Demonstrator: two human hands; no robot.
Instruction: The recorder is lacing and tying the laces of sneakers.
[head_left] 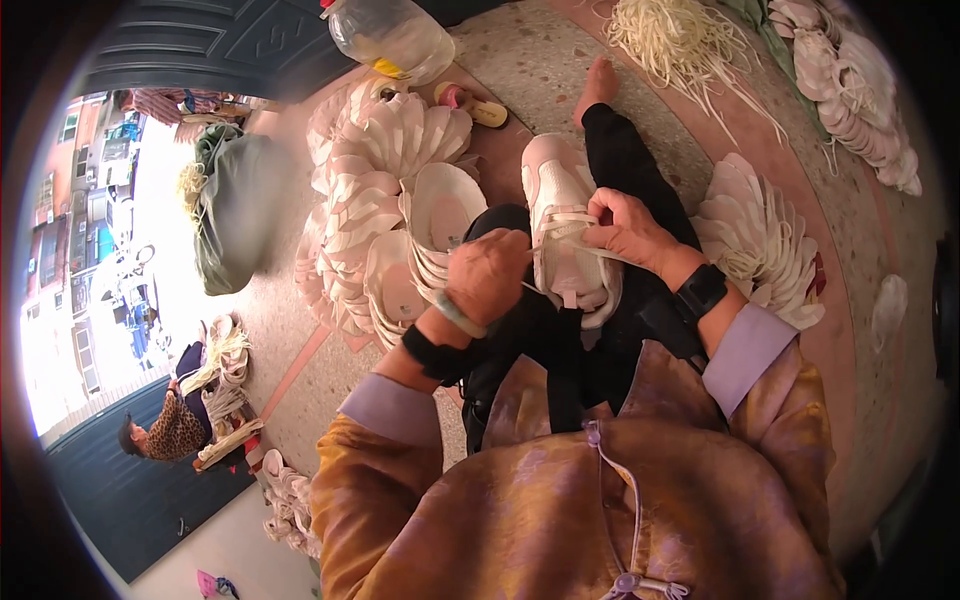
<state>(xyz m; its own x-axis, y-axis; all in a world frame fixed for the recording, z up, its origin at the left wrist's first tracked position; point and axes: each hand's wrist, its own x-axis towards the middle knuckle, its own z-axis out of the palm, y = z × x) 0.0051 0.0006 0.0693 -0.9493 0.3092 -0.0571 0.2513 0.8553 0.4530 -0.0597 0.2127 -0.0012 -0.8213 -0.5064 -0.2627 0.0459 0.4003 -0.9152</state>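
Note:
A pale pink and white sneaker upper [556, 180] lies between my thighs, its toe pointing away from me. White shoelace [568, 218] crosses its tongue area. At the upper's right side, my right hand [632, 232] is closed, thumb and fingers pinching the lace by the eyelets. My left hand [488, 268] is curled closed just left of the upper, with a strand of lace running from its fingers; its fingertips are partly hidden. To the left, a large fanned pile of similar uppers [390, 160] sits on the floor, some close against my left knee.
More stacked uppers [762, 235] lie to my right, others [850, 90] at the far right. A loose heap of cream laces [680, 45] sits ahead. A clear plastic jug [392, 40] and a slipper [472, 104] stand beyond the pile. Another person [172, 428] sits at the left near a doorway.

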